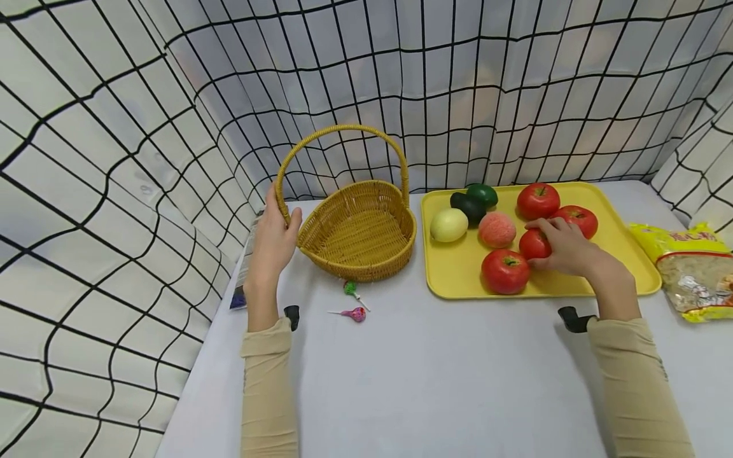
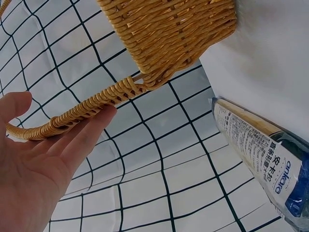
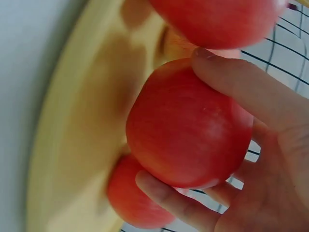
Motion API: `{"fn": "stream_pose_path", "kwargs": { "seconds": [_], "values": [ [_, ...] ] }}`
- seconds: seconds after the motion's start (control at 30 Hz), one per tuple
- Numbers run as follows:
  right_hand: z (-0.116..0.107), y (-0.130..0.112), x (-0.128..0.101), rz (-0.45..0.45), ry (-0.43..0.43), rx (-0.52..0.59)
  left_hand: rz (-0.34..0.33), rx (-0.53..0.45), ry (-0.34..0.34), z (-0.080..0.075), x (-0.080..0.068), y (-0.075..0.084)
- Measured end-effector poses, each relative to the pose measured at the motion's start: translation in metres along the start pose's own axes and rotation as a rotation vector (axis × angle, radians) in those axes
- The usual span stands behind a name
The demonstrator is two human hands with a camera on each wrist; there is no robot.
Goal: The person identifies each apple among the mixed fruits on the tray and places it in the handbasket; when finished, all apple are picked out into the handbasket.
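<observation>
walls: white black-grid curtain (image 1: pixel 515 83) | surface: white table (image 1: pixel 429 381)

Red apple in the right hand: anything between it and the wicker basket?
Mostly open path. The right hand grips the red apple on the yellow tray. Leftward lie a peach and a pale yellow fruit; lifting clears them. The basket is empty, its handle arching overhead.
</observation>
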State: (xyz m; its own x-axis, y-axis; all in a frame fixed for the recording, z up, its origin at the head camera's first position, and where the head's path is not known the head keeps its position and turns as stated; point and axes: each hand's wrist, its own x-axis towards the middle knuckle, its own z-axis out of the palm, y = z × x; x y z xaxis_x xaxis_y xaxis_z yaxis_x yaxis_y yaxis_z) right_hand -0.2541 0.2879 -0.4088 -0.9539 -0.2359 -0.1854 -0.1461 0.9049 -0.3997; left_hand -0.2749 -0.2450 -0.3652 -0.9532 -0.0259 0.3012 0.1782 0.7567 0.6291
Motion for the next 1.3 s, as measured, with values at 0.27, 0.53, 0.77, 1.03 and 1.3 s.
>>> {"fn": "stream_pose_path", "kwargs": {
  "seconds": [0.27, 0.53, 0.77, 1.03, 1.3],
  "values": [
    [-0.018, -0.02, -0.015, 0.018, 0.178, 0.017, -0.006, 0.0, 0.004, 0.001, 0.001, 0.001],
    [-0.021, -0.056, -0.021, -0.091, 0.383, 0.064, -0.026, 0.006, -0.003, -0.005, -0.003, -0.002],
    [-0.011, -0.093, -0.012, -0.23, 0.422, 0.086, -0.03, 0.01, -0.02, -0.003, 0.0, -0.001],
    [0.004, -0.179, 0.045, -0.389, 0.197, 0.032, -0.029, 0.026, -0.031, -0.002, 0.002, 0.004],
    [0.022, -0.271, 0.14, -0.47, -0.183, -0.155, -0.04, -0.002, -0.035, -0.003, -0.002, 0.004]
  ]
}}
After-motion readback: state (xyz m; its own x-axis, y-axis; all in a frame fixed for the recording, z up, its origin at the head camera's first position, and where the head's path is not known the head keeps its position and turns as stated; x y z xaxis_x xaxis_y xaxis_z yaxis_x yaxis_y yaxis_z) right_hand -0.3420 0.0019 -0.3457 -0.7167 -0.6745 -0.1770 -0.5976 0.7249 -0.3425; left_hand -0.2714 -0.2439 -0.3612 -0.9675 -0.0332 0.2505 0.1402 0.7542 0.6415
